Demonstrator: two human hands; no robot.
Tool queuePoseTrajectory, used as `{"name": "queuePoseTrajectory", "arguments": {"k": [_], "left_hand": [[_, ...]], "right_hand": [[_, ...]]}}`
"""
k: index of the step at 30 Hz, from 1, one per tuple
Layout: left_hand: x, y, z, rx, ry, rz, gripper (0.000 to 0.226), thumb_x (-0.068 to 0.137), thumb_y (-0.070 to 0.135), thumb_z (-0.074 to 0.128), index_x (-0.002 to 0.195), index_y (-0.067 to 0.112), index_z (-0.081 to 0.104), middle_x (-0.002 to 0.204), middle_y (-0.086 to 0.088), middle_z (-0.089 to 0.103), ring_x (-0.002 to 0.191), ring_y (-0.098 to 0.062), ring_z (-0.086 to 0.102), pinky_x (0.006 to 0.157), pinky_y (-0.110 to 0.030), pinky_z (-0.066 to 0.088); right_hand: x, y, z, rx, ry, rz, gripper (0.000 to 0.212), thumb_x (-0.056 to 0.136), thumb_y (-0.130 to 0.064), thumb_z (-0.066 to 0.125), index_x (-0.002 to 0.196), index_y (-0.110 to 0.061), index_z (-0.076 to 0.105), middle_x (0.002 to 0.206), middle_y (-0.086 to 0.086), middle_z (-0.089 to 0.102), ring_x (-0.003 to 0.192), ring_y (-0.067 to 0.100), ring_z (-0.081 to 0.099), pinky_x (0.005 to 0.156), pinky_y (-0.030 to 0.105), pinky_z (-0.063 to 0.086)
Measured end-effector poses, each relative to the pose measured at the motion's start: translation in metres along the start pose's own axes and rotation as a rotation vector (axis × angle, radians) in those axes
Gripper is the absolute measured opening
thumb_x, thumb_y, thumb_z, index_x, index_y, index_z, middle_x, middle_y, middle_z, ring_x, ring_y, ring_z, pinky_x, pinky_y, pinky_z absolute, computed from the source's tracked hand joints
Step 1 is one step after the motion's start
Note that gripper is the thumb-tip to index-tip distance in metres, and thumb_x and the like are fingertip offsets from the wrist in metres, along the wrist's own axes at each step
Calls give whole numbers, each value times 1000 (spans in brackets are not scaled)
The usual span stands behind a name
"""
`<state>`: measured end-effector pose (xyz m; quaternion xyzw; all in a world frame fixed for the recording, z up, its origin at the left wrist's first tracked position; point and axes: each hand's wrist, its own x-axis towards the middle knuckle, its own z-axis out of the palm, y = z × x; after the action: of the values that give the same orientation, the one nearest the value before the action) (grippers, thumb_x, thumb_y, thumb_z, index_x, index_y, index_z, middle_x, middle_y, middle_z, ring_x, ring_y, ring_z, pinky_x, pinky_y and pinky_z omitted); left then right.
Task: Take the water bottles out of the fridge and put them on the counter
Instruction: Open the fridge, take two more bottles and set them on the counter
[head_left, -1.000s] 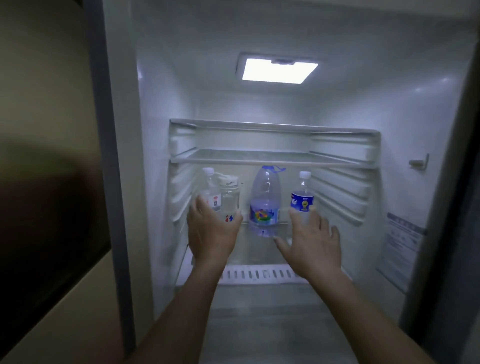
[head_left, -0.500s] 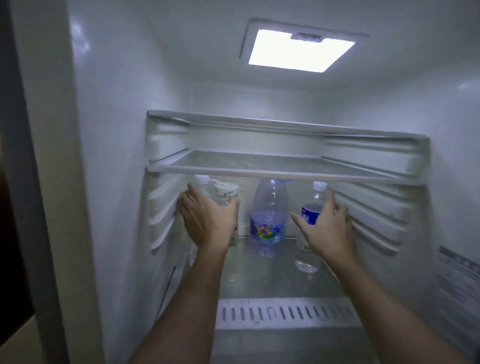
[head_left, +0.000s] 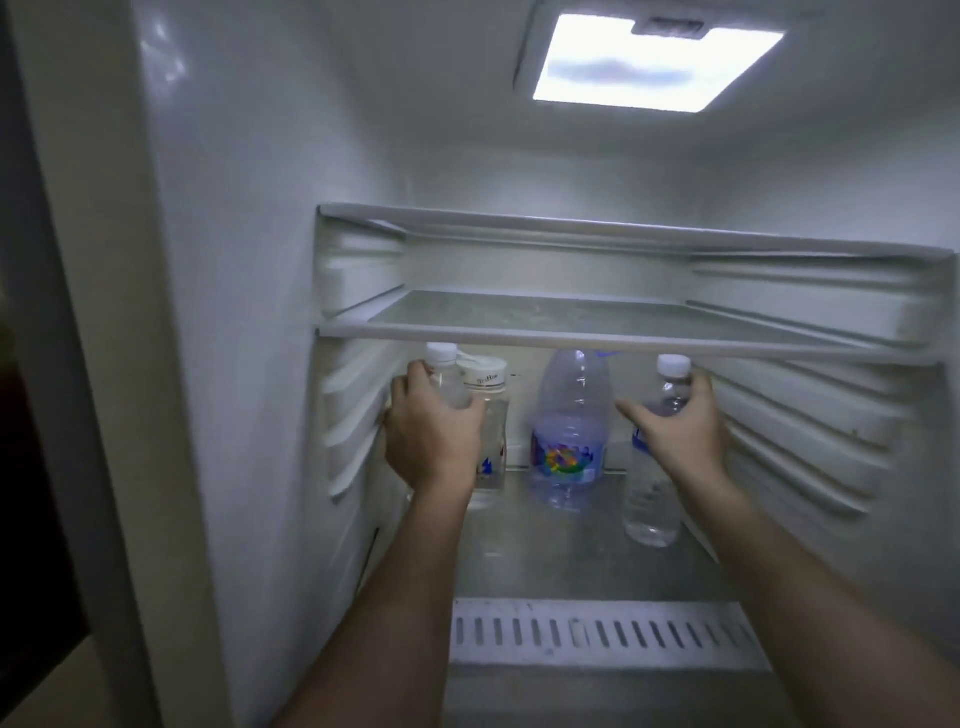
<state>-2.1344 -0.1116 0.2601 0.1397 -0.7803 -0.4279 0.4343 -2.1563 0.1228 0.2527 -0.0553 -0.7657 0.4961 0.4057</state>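
The fridge (head_left: 249, 312) stands open and lit from its ceiling lamp (head_left: 654, 67), and all 4 containers I can see are on the same lower shelf floor (head_left: 561, 561), under the glass shelf (head_left: 597, 327). None has reached the counter, which is out of sight from here, so the task looks to be at its very start: the 1st grasp, with every carry left to do.

The person reaches in with both arms. The left hand (head_left: 434, 436) is curled round the upper body of the small bottle at the far left (head_left: 444, 364), fingers wrapped behind it and the white cap showing above the knuckles. Touching that bottle on its right is a wide-lidded clear bottle (head_left: 491, 415), which the hand partly hides; whether the fingers also press on it I cannot tell.

The right hand (head_left: 675, 431) grips the small blue-labelled bottle (head_left: 652, 509) just below its neck, thumb pointing toward the middle and fingers closed round the far side. Its base seems to rest on the shelf, so I judge it not yet lifted, though the blur leaves that unsure.

Between the 2 hands stands the large bottle (head_left: 569, 431) with a colourful label, untouched and apart from both. By my reckoning, 2 bottles come out on this trip, then at least the large one, and perhaps the wide-lidded one, remain for later.
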Motion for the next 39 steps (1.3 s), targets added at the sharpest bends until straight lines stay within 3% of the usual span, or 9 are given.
{"name": "queuePoseTrajectory", "arguments": {"k": [2,6,10,13,17,21,25,34,39], "left_hand": [[-5,1,-5,38,27,52,50,69,42,81,107,20,59,108,-3,66,96,-31,64,65,-34,42],[-22,-1,-21,120,39,189,54,72,46,80,113,18,60,108,-2,69,93,-26,66,67,-33,47],[-38,4,-41,72,44,225,51,71,45,81,110,18,62,104,-2,71,88,-27,68,65,-31,45],[-48,10,-58,62,39,281,50,70,46,80,107,17,62,99,-2,71,83,-27,69,62,-30,47],[-65,14,-82,63,17,335,48,70,45,80,105,17,62,99,-1,69,80,-28,68,59,-31,50],[-81,18,-109,30,10,332,51,67,43,84,107,19,63,103,-1,71,83,-29,69,64,-34,53],[-96,22,-137,20,8,362,52,67,46,83,107,20,63,104,3,71,84,-26,69,66,-29,44],[-138,36,-192,11,-103,360,51,66,50,82,104,23,62,104,6,70,85,-24,67,71,-36,55],[-167,37,-216,9,-140,376,52,64,53,84,102,24,64,99,9,70,75,-12,55,65,-27,40]], "right_hand": [[-8,0,-2,-96,14,-72,60,70,-40,89,114,-22,53,103,9,68,94,32,66,79,47,57],[-32,-5,-12,-386,118,-331,56,74,-41,84,113,-14,54,103,13,63,86,38,63,64,36,42],[-55,-15,-24,-401,172,-399,52,71,-34,88,102,-5,57,94,18,62,77,41,63,60,36,39],[-70,-24,-38,-398,202,-475,51,68,-33,91,91,-5,55,82,16,59,66,41,61,54,41,47],[-91,-34,-58,-365,169,-547,49,67,-31,92,90,-4,58,78,14,60,64,41,61,51,45,52],[-110,-44,-73,-366,175,-617,51,67,-30,93,95,-1,63,78,14,63,59,40,63,47,41,51],[-126,-58,-90,-339,184,-600,48,69,-34,91,90,-4,59,77,13,60,60,41,62,47,42,51],[-180,-103,-133,-323,95,-510,49,70,-39,86,98,-9,60,85,8,64,70,39,64,57,40,50],[-215,-121,-156,-285,52,-423,47,74,-43,81,101,-13,59,92,3,64,82,33,64,68,43,53]]}}
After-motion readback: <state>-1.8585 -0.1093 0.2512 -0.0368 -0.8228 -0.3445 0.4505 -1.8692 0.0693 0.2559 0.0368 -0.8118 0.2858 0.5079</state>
